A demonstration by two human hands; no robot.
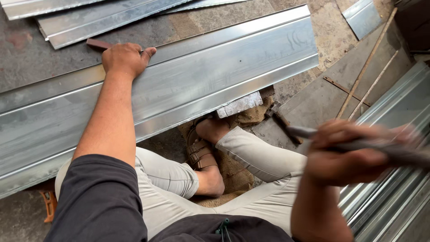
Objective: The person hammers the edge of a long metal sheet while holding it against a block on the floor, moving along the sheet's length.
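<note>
Fingers [144, 53] of the left hand [123, 58] lay flat and spread on the long metal sheet [215, 76], pressing its far edge; the sheet stretched across the floor [327, 31] over the person's knees. Right hand [349, 152], blurred, was closed around a grey rod [313, 133] beside a stack of sheets [398, 197]. A sandal [199, 152] rested on burlap [237, 172].

Long sheet-metal channel [188, 85] lies across the floor [27, 54], more folded sheets [103, 18] behind it, two rods [365, 67] off right.
</note>
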